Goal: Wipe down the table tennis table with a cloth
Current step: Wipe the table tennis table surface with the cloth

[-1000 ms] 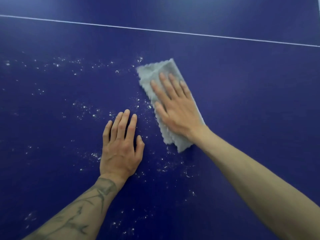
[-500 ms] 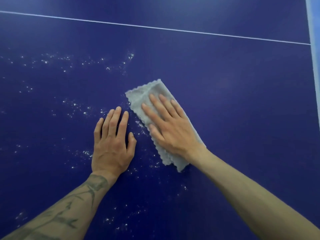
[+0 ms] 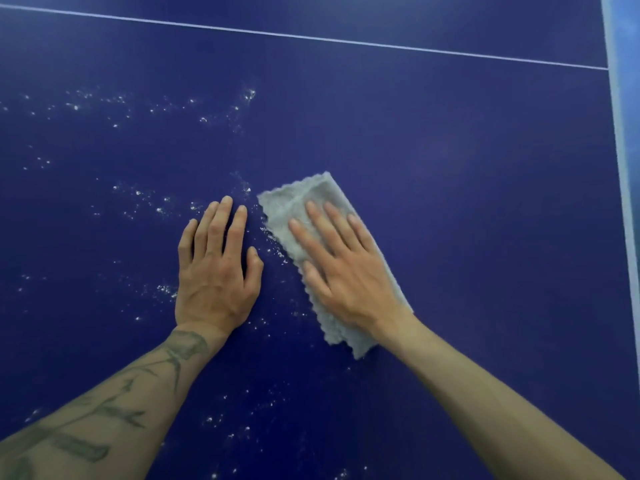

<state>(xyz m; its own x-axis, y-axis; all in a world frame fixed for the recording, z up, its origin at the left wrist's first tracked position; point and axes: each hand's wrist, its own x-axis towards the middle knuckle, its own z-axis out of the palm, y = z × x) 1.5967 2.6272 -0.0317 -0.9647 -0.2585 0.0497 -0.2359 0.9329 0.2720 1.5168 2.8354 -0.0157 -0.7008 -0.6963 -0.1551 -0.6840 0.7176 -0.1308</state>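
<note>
The cloth [image 3: 294,202], a folded grey rectangle, lies flat on the table [image 3: 485,202] just right of the frame's centre, its long side slanting from upper left to lower right. The right hand [image 3: 349,271] presses down on it with the palm and straight, slightly spread fingers, and nothing is curled round the fabric. The left hand [image 3: 214,271] lies flat on the bare blue surface just left of the cloth. Its fingers are straight and together and it holds nothing, so it seems only to brace the person. To the right of the cloth, out to the pale edge stripe [image 3: 620,168] at the frame's right side, and in the upper right below the thin white line [image 3: 311,38], the surface looks free of debris, which suggests that part is done. White specks [image 3: 159,209] are scattered across the upper left, the middle left around the left hand, and the lower centre between the forearms. A few sit right along the cloth's scalloped left edge. Judged from this, the wiping is partway through, with the whole left side and the near strip of the visible patch left to do. The table beyond the frame cannot be judged.
</note>
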